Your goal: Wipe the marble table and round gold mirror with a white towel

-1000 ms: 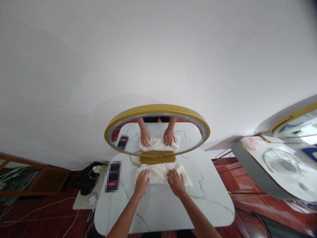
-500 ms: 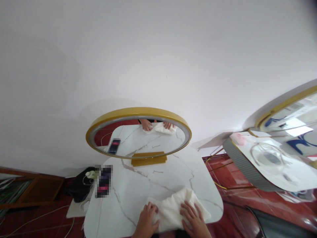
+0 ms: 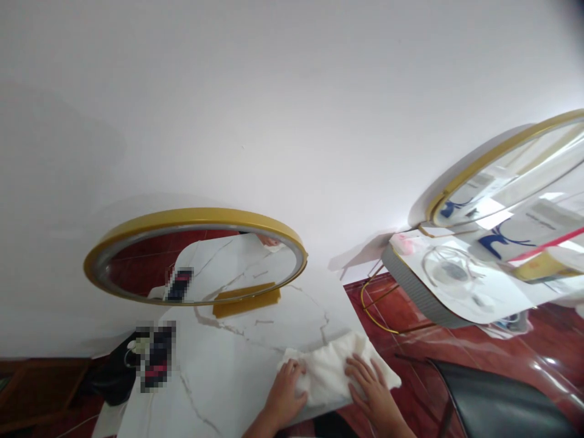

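Observation:
A soft white cloth point(image 3: 328, 368) lies wrinkled on the marble-patterned white tabletop point(image 3: 228, 365), at its near right part. Its right corner reaches past the table's edge. At the cloth's left end, my left hand point(image 3: 287, 392) has bent fingers and thumb closed on the fabric. My right hand point(image 3: 371, 389) rests on the cloth's right half with its fingers spread and laid over it. Behind the cloth, a round gold-framed mirror point(image 3: 196, 264) stands on a gold base point(image 3: 246, 299) and reflects part of the tabletop.
A blurred-out phone point(image 3: 157, 356) lies on the table's left side, beside a black bag point(image 3: 112, 371). To the right stand a second white table point(image 3: 493, 304) with cables and a gold-rimmed mirror point(image 3: 511, 176), and a black chair point(image 3: 497, 395). A white wall rises behind.
The view has turned to the right, so the table and mirror sit further left. Both hands and the cloth have moved right across the tabletop, to its right edge.

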Available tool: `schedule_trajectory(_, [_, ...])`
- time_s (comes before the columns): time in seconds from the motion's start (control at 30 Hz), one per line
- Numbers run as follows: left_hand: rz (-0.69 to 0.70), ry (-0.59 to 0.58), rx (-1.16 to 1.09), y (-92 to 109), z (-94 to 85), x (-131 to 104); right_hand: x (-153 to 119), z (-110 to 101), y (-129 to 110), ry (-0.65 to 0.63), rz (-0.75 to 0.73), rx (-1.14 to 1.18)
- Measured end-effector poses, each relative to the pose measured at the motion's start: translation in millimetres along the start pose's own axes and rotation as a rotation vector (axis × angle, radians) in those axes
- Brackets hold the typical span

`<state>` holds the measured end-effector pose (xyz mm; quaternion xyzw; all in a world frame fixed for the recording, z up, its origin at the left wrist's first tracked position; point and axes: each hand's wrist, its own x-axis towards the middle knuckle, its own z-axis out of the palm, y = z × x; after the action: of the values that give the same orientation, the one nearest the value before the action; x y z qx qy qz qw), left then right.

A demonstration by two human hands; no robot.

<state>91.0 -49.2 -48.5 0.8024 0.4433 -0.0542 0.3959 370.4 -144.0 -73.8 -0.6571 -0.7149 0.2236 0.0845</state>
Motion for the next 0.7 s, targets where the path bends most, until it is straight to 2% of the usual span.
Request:
schedule_trajectory(0.17, [0.054,0.024,-0.039,14.5,15.1,14.2,-3.5,4.3,24.3,0.094,0.012,-0.078])
schedule_trajectory(0.33, [0.095,0.077,0.034,15.9,8.7,18.5,13.2,9.7,24.1,0.079,-0.065,-0.118])
schedule_trajectory(0.5, [0.056,0.174,0.073,12.0,-2.2,42.2,59.0,11.0,19.9,0.159,-0.022,-0.178])
schedule_trajectory(0.7, [-0.025,0.267,0.083,7.0,-28.4,91.9,129.5,-5.2,12.9,0.198,0.065,-0.225])
